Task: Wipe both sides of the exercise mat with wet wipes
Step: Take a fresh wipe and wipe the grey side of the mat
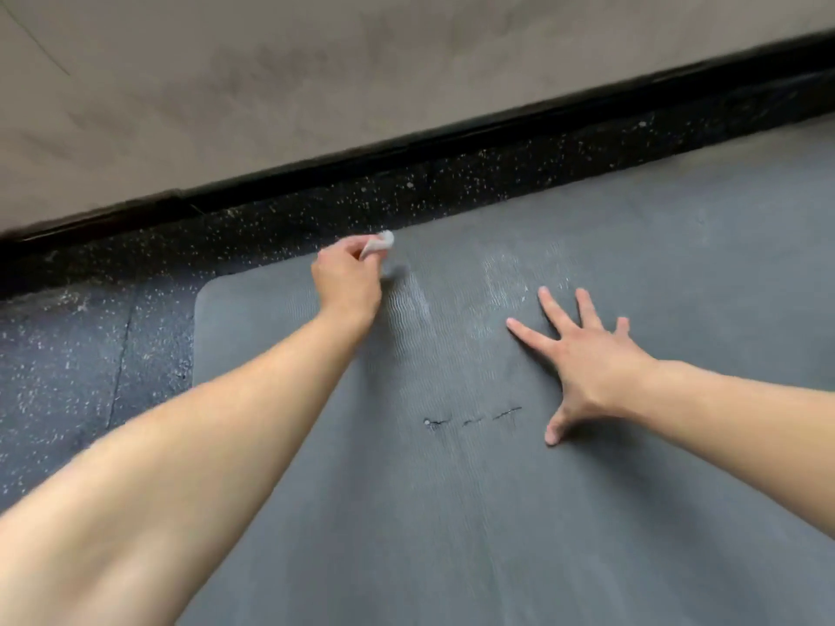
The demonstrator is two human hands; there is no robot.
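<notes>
A grey ribbed exercise mat [452, 512] lies flat on the floor and fills most of the lower view. My left hand [348, 282] is near the mat's far edge and grips a small crumpled white wet wipe [378, 244], which sticks out beyond the fingers. My right hand [583, 354] rests flat on the mat with its fingers spread, to the right of the left hand. Pale wet streaks [506, 282] show on the mat between the two hands. A short row of dark scuffs or tears [474, 420] marks the mat close to my right thumb.
Black rubber flooring with white speckles [90, 354] surrounds the mat on the left and far side. A black baseboard [406, 151] runs along a beige wall [316, 61] just beyond the mat's far edge. The mat's rounded corner [208, 295] lies at the left.
</notes>
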